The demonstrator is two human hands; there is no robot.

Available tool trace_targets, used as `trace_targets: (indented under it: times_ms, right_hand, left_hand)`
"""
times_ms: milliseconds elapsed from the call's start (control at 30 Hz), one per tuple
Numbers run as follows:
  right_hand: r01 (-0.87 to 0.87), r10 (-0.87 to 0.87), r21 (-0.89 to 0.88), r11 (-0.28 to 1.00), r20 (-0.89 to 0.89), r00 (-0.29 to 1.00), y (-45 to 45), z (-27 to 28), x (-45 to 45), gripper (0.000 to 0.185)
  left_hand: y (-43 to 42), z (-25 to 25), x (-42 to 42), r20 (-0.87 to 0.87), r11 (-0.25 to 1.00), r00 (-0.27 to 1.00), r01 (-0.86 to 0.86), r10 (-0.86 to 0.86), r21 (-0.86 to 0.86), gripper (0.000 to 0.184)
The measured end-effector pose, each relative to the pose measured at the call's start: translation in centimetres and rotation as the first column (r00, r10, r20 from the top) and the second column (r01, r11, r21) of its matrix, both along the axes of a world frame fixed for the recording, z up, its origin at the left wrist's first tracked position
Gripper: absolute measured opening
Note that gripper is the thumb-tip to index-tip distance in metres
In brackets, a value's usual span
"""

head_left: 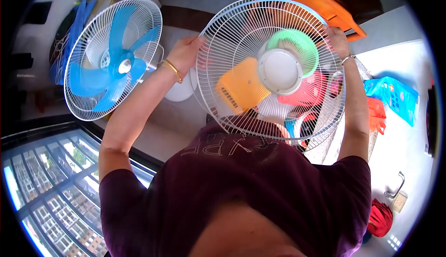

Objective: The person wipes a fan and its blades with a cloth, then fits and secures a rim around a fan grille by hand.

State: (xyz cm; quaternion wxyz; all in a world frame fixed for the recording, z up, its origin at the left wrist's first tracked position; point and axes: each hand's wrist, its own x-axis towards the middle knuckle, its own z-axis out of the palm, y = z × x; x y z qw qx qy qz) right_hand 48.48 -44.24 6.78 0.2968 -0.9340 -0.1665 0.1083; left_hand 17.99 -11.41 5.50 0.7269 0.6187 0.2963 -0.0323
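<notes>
The wire grille (279,72) fills the upper centre; an uneven grip could tip it. Upper left, the fan (124,65) has bare blue blades (90,77), liable to scraping should the grille swing across. Left hand (184,54) and right hand (338,42) have fingers gripping the grille's rim; the bracelet (173,71) might snag.

"What colours are you wearing?"
"Your shirt (241,178) is dark maroon with pale lettering (223,149); you've a gold bracelet (173,70) and a silver bracelet (348,58)."
"And around you?"
"Your grille (278,73) is white, the fan blades (93,78) blue, the packet (394,96) blue with white markings, the cloth (381,219) red."
</notes>
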Motion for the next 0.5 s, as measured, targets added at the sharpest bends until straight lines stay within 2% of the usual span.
trace_targets:
  times_ms: [33, 67, 133, 233, 300, 333, 400, 433, 500]
  right_hand:
    - [0.057, -0.054, 0.040, 0.998, -0.066, 0.996, 0.2, 0.6, -0.3, 0.052]
    - [0.026, -0.025, 0.039, 0.999, -0.036, 0.999, 0.1, 0.3, 0.1, 0.050]
    - [-0.007, 0.007, 0.022, 1.000, 0.003, 1.000, 0.0, -0.5, 1.0, 0.050]
    - [-0.047, 0.047, -0.017, 0.999, 0.045, 0.998, 0.3, -0.6, 1.7, 0.049]
    - [-0.015, 0.011, -0.036, 0.999, -0.111, 0.994, 0.7, 0.2, 0.8, 0.044]
    - [-0.014, 0.009, -0.036, 0.999, -0.111, 0.994, 0.4, -0.5, 1.1, 0.044]
    - [-0.218, 0.244, -0.130, 0.967, 0.240, 0.939, -0.2, -2.4, 1.7, 0.044]
    - [-0.218, 0.244, -0.132, 0.967, 0.240, 0.940, -0.1, -2.2, 1.4, 0.044]
    - [-0.221, 0.230, -0.091, 0.971, 0.100, 0.968, -0.1, -1.8, 0.6, 0.052]
  left_hand:
    - [0.1, -0.2, 0.0, 0.020, 1.000, 1.000, 0.005, -0.005, 0.000, 0.034]
    - [0.3, -0.2, 0.2, 0.024, 1.000, 1.000, -0.005, 0.005, -0.004, 0.034]
    - [0.7, -0.1, 0.7, -0.003, 0.991, 0.999, -0.041, 0.041, -0.129, 0.036]
    - [0.8, 0.3, 1.4, -0.028, 0.992, 0.999, -0.044, 0.041, -0.119, 0.039]
    - [0.4, 0.7, 1.9, -0.057, 0.994, 0.997, -0.050, 0.045, -0.095, 0.039]
    - [0.4, 0.8, 2.2, -0.081, 0.996, 0.995, -0.056, 0.051, -0.068, 0.040]
    - [0.5, 0.8, 3.1, -0.092, 0.998, 0.995, -0.051, 0.047, -0.044, 0.040]
    - [0.6, 0.7, 3.5, -0.105, 0.999, 0.993, -0.047, 0.045, -0.021, 0.040]
    - [0.8, 0.7, 4.0, -0.107, 0.999, 0.994, -0.032, 0.031, -0.009, 0.040]
